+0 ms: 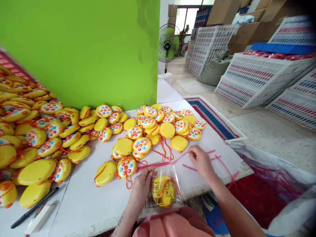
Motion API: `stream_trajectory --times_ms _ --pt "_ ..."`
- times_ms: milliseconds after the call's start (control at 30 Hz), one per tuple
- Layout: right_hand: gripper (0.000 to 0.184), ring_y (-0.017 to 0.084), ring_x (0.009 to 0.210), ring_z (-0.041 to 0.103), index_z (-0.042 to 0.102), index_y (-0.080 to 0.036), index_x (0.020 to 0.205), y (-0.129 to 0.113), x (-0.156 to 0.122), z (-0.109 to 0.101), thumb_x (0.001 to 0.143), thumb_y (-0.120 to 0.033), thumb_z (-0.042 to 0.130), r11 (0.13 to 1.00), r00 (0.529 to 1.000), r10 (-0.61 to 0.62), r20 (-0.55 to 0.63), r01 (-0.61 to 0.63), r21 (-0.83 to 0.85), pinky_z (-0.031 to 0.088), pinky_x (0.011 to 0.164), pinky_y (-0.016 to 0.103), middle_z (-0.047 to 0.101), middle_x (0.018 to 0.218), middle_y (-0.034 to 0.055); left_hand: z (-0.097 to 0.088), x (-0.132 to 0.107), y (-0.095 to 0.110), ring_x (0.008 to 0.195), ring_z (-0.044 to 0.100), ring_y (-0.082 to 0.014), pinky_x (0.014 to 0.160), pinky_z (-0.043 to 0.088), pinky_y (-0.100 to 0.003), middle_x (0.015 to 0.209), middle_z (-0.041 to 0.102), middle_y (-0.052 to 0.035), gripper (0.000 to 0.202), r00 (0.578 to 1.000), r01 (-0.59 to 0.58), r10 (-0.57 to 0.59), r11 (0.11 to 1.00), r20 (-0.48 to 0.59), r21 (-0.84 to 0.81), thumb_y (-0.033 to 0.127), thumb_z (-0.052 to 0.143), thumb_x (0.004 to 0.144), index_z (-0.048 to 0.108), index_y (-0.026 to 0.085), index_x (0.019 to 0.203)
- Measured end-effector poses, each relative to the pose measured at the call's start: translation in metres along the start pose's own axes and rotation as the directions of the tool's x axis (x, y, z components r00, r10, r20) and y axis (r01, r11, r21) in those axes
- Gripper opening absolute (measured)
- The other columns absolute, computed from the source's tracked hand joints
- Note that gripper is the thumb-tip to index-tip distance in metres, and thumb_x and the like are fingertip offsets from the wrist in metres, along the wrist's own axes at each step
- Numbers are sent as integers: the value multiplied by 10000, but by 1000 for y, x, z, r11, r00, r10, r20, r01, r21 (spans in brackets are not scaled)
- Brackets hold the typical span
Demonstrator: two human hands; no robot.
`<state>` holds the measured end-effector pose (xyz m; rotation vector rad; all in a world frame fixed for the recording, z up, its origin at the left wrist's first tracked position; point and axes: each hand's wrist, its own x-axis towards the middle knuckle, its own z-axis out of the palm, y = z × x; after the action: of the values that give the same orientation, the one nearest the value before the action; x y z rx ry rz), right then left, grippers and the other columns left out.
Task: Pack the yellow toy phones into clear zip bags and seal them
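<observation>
My left hand (142,184) pinches the upper left edge of a clear plastic bag (178,176) at the table's front edge. Inside the bag lies a yellow oval toy (160,194) with an orange cord, its back showing through the printed film. Up and to the right, the closed fingers of my right hand (200,160) grip a thin pink strip (180,157), which stretches down left to the top of the bag. Loose pink strips (223,165) lie on the table by my right wrist. Just beyond my left hand rest yellow toys (126,167) with white, dotted faces and orange cords.
A big heap of the same toys (37,171) fills the left. A black pen (34,207) and a white block (40,219) lie front left. The green panel (98,49) stands behind. Lower right is a bag of red strips (254,200); white crates (256,75) and a fan (168,46) stand beyond.
</observation>
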<state>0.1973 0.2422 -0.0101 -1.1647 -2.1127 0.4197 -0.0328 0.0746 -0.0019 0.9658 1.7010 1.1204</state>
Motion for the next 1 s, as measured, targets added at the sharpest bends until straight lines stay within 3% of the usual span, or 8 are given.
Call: stream_trajectory --times_ms 133,267,367,500,633,767,900,1000 --pt "185 212 706 608 631 -173 859 59 -4 -26 804 -186 454 991 994 97 -55 -101 -87 478 665 335 663 833 83 -3 5 -10 889 666 -240 732 523 -326 968 720 -110 401 995 101 -100 987 14 -122 478 509 850 615 162 1074" --pt "261 281 930 607 678 -169 1008 79 -1 -37 813 -263 531 967 999 24 -37 -33 -253 476 842 437 658 1044 127 -5 8 -10 826 656 -212 678 510 -294 952 710 -102 477 983 179 -167 960 72 -216 544 578 799 601 156 1076" --pt "386 336 1127 523 616 -162 1198 67 7 -41 833 -274 559 913 990 -67 -120 12 -408 418 944 518 534 1281 174 -7 11 -6 695 622 -159 598 474 -242 855 704 -72 475 970 236 -207 931 129 -278 555 664 733 619 148 973" --pt "288 270 1011 549 618 -174 1161 25 11 -34 901 -227 508 951 970 -129 -207 62 -304 451 902 444 589 1074 130 -8 17 -3 575 535 -94 526 399 -190 734 663 -17 422 970 236 -198 910 143 -340 552 694 718 577 156 805" --pt "187 243 861 563 660 -182 982 -8 1 -9 935 -241 488 963 986 -166 29 168 -212 460 802 401 609 890 88 -7 21 -3 602 540 -98 564 415 -201 769 665 -6 417 972 229 -184 876 144 -425 548 689 732 528 174 825" --pt "189 226 813 604 651 -196 927 -5 -7 3 937 -259 474 999 954 -33 298 41 -19 475 734 358 646 871 66 -9 21 -5 613 540 -100 567 412 -203 761 647 -3 386 979 196 -152 892 140 -406 523 670 767 526 168 813" --pt "221 200 769 622 640 -195 968 -4 0 -13 927 -359 498 961 947 102 306 -173 215 473 660 296 678 875 53 -11 19 -4 663 563 -111 620 444 -218 759 637 0 377 975 212 -154 873 163 -440 506 682 767 525 166 807" --pt "249 189 726 613 656 -187 921 -23 7 -17 919 -391 514 926 923 111 369 -231 298 456 626 274 675 804 38 -12 17 -4 690 564 -101 652 442 -208 757 626 9 339 979 180 -108 861 173 -475 470 679 789 538 163 819"
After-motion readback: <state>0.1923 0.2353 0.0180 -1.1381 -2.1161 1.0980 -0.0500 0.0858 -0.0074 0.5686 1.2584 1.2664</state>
